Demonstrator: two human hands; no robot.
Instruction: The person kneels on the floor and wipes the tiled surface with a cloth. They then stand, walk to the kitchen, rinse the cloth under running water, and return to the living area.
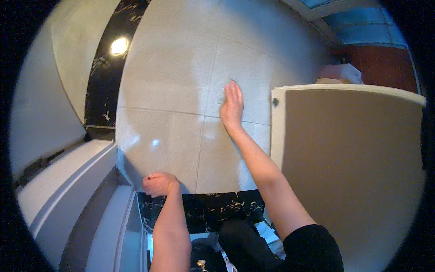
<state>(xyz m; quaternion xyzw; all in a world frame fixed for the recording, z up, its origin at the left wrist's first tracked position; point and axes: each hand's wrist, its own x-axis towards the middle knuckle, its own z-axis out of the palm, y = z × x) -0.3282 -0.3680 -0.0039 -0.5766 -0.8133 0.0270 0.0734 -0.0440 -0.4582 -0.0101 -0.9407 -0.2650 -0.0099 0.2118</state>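
My right hand (232,103) reaches out over beige floor tiles (163,85), close to where the grout lines cross. Its fingers lie side by side and point away from me. A small dark trace shows at the fingertips and beside the thumb; whether something is under the palm cannot be told. Nearer to me, my left hand (159,184) is curled into a fist at the tiles' near left corner, beside a black marble strip (204,207). Nothing shows in its grip, though its palm side is hidden.
A cream-framed panel with a brown face (350,142) stands close on the right. White door-frame mouldings (81,190) run along the left. Another black marble strip (105,74) borders the tiles, reflecting a light. A reddish-brown surface (380,66) and a white object (351,73) lie at upper right.
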